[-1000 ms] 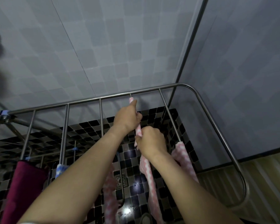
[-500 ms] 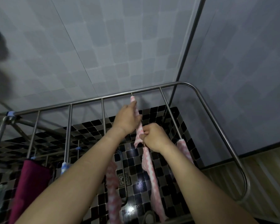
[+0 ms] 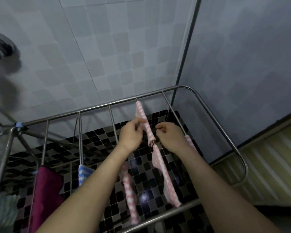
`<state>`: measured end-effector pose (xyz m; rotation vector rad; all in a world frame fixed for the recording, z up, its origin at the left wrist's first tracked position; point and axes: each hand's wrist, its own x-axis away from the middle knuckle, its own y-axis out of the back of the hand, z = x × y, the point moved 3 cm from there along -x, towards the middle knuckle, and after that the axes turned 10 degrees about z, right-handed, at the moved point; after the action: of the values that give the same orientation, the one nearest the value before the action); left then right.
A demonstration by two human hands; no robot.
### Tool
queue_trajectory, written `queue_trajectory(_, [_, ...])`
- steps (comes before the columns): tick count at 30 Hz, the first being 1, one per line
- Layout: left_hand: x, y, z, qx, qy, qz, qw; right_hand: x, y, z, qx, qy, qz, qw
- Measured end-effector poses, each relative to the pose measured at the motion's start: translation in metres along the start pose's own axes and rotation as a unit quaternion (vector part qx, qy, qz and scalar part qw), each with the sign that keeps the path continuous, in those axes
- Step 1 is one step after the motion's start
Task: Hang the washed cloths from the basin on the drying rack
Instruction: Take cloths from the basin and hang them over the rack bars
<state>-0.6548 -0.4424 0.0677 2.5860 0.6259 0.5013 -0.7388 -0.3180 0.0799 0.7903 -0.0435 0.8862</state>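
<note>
Half a second ago both hands were bunched together on the pink cloth (image 3: 144, 118), working it along its rail. Now I see them parted to either side of it. The left hand (image 3: 131, 135) has its grip clamped on the cloth's near edge, thumb and curled fingers pinching the fabric just below the top of the rail. The right hand (image 3: 170, 138) has come off: its grip is loosely curled, holding nothing, just beside the cloth without touching. The cloth itself sits draped over a middle rail of the drying rack (image 3: 94, 108). Its upper part is gathered along the bar, and a second pink length (image 3: 164, 174) hangs lower down the same rail. I cannot tell whether that is the same piece or another. I read this as the cloth being hung, with the spreading nearly finished and only the left pinch to let go. Other washing shares the rack: a maroon cloth (image 3: 45, 187), a blue and white one (image 3: 84, 173), a pale green one (image 3: 2, 211) and more pink pieces on neighbouring rails. The basin is out of view, so I cannot say how many cloths remain.
</note>
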Motion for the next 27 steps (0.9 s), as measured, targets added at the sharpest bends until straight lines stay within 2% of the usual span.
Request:
queue_trajectory(5, [0.04,0.008,-0.007,0.015,-0.055,0.012,0.998,0.043,0.008,0.005,-0.069,0.017,-0.062,0.996])
queue_trajectory(10, [0.084,0.015,-0.013,0.055,-0.123,0.049,0.99,0.104,0.005,0.004,-0.161,-0.001,-0.171,0.972])
queue_trajectory(14, [0.121,0.012,-0.017,0.08,-0.147,0.087,0.982,0.17,-0.002,0.013,-0.303,-0.015,-0.26,0.917])
queue_trajectory(18, [0.16,-0.004,-0.028,0.123,-0.156,0.171,0.965,0.242,-0.011,0.013,-0.396,-0.024,-0.319,0.861])
queue_trajectory(21, [0.194,-0.026,-0.039,0.158,-0.137,0.24,0.948,0.3,-0.024,-0.001,-0.48,-0.04,-0.347,0.805])
queue_trajectory(25, [0.241,-0.06,-0.047,0.199,-0.075,0.364,0.907,0.377,-0.05,-0.019,-0.546,-0.057,-0.365,0.752])
queue_trajectory(27, [0.278,-0.084,-0.048,0.174,-0.068,0.433,0.882,0.427,-0.071,-0.034,-0.543,-0.082,-0.401,0.733])
